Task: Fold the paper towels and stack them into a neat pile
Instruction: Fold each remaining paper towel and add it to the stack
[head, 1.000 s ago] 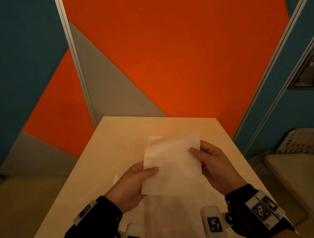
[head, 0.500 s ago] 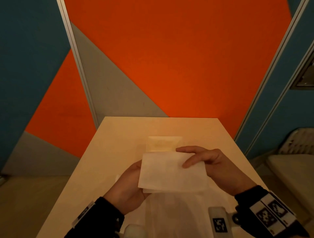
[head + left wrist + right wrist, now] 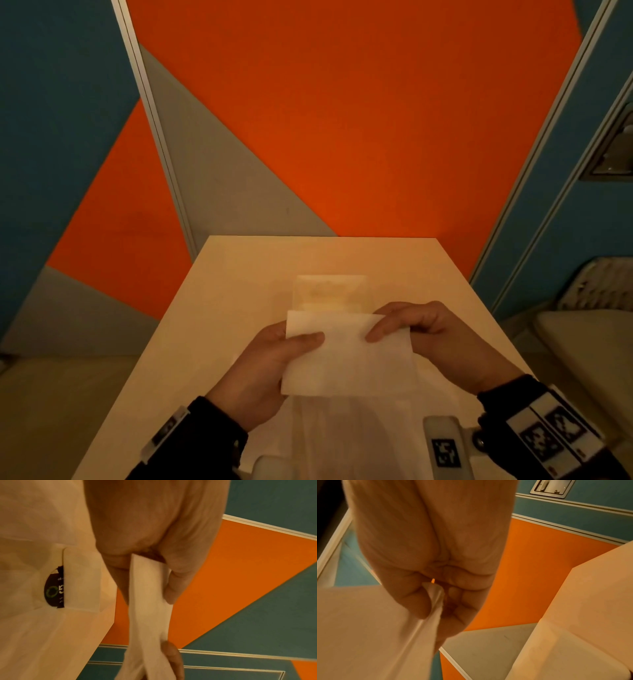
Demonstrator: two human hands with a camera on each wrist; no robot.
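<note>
A white folded paper towel [image 3: 349, 359] hangs in the air above the pale table [image 3: 233, 294], held at both ends. My left hand [image 3: 274, 356] pinches its left edge, thumb on top; the left wrist view shows the paper towel [image 3: 147, 601] edge-on between thumb and fingers. My right hand [image 3: 421, 329] pinches the upper right corner, and in the right wrist view the paper towel [image 3: 435, 601] corner sits between thumb and curled fingers. A small pile of folded towels [image 3: 330, 291] lies on the table just beyond. More flat paper [image 3: 342, 438] lies on the table beneath my hands.
The table stands against an orange, grey and teal wall [image 3: 342, 120]. In the left wrist view a white pack with a dark round label [image 3: 54, 588] lies on the table. A pale seat [image 3: 589, 342] stands to the right of the table.
The towel was upright and taller a second ago; its top half has come down toward me, so it is now shorter and wider. My right fingers moved onto its top right corner.
</note>
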